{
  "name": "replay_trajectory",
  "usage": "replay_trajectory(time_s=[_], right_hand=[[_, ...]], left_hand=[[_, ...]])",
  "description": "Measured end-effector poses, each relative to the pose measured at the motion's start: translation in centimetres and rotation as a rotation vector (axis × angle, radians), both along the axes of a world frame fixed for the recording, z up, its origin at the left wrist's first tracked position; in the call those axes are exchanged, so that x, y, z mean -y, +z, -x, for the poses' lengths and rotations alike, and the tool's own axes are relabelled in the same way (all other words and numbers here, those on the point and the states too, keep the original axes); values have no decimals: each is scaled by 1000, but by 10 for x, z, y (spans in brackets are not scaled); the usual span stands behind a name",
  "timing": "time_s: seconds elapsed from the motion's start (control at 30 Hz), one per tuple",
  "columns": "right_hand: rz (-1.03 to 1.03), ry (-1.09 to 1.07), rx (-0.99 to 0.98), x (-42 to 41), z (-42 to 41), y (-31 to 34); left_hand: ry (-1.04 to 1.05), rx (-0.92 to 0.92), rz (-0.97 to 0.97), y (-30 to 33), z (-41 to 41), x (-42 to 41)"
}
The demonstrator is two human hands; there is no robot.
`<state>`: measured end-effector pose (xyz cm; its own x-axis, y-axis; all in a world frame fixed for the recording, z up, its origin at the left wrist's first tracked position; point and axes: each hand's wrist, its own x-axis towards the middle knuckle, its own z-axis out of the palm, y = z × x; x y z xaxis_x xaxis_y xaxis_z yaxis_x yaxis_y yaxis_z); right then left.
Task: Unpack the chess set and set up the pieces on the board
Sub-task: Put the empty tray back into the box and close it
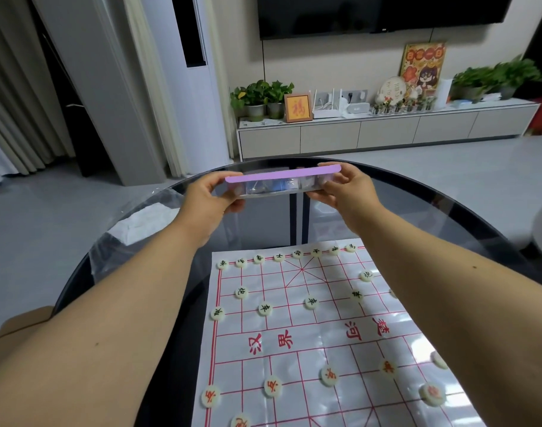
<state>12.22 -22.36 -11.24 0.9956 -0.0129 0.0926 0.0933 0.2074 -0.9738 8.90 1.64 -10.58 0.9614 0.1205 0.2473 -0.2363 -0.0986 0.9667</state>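
Observation:
Both hands hold a flat clear box with a purple lid (282,175) out over the far part of the round glass table (417,204). My left hand (212,197) grips its left end and my right hand (345,188) grips its right end, thumbs on top. Below my arms lies the white paper chess board with red lines (322,331). Cream round pieces with black characters (265,309) stand along its far rows. Pieces with red characters (329,375) stand on the near rows.
A crumpled clear plastic wrapper (134,229) lies on the table's left side. Beyond the table are a grey floor, a low TV cabinet (356,134) with plants and frames, a wall TV, a standing air conditioner and curtains.

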Motion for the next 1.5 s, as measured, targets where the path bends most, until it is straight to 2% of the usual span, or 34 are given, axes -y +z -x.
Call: replay_trajectory(time_s=[0.13,0.2,0.4,0.53,0.83,1.5], right_hand=[[-89,122,79,-1,1,8],[-65,182,90,-1,2,11],[77,55,134,-4,4,9],[85,10,142,-5,7,10],[273,-155,231,-6,-2,5],[535,-254,331,-6,6,3]], left_hand=[[-41,18,135,2,-5,0],[-72,2,172,4,-2,0],[-139,-24,345,8,1,-2],[-114,9,303,7,-2,-3],[-55,95,147,7,-8,0],[-48,71,148,5,-5,-1]])
